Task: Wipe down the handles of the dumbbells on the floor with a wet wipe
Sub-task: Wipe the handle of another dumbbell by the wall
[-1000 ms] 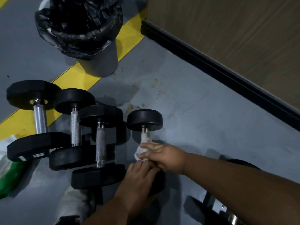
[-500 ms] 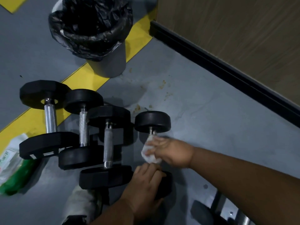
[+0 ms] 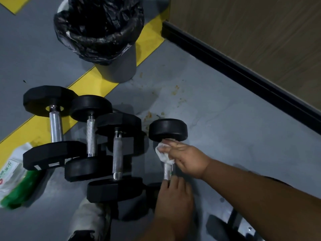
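Several black dumbbells with steel handles lie side by side on the grey floor. The rightmost dumbbell (image 3: pixel 168 129) is the small one. My right hand (image 3: pixel 187 158) grips a crumpled white wet wipe (image 3: pixel 163 153) around the upper part of its handle (image 3: pixel 168 172), just below the far head. My left hand (image 3: pixel 173 197) rests on top of the near head and hides it, fingers reaching to the bare lower end of the handle. Three other dumbbells (image 3: pixel 118 153) lie to the left, untouched.
A grey bin with a black liner (image 3: pixel 102 30) stands beyond the dumbbells on a yellow floor stripe (image 3: pixel 97 79). A green and white wipes pack (image 3: pixel 15 178) lies at the far left. A wood-panelled wall with a black skirting (image 3: pixel 243 70) runs along the right. My shoe (image 3: pixel 90 221) is at the bottom.
My right hand has slid the wipe up the handle toward the far head, uncovering the lower part of the steel bar. The left hand stays on the near head.
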`<move>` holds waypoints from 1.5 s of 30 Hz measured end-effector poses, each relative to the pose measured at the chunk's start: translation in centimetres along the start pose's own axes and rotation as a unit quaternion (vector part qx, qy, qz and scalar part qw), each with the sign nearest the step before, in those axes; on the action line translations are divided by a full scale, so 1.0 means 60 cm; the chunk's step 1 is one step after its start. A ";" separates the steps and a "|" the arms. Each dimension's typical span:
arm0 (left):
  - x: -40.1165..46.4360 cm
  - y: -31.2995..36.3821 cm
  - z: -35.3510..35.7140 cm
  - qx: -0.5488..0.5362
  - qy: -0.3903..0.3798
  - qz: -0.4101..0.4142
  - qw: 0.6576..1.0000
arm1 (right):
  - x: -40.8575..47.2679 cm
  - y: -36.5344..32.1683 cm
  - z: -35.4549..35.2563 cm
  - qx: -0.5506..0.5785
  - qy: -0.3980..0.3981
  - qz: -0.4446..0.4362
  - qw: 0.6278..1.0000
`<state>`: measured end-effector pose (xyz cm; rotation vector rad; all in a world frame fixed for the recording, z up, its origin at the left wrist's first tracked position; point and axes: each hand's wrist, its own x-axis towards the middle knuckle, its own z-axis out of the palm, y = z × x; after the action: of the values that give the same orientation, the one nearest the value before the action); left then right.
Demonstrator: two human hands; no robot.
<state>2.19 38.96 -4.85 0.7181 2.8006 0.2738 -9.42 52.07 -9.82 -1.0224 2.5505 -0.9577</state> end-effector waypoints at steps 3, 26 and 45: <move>0.010 0.011 0.009 -0.016 -0.008 -0.035 0.999 | -0.023 -0.008 0.016 0.007 -0.001 -0.030 1.000; -0.033 -0.081 -0.009 -0.161 -0.013 0.033 0.986 | 0.012 -0.016 0.009 0.017 -0.051 -0.025 0.998; -0.031 -0.092 -0.019 -0.150 -0.068 0.037 0.986 | 0.008 -0.008 0.006 -0.027 -0.107 -0.078 0.991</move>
<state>1.03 33.16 -4.73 0.7385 2.5306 0.6205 -9.36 51.27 -9.77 -1.2817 2.3590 -0.7719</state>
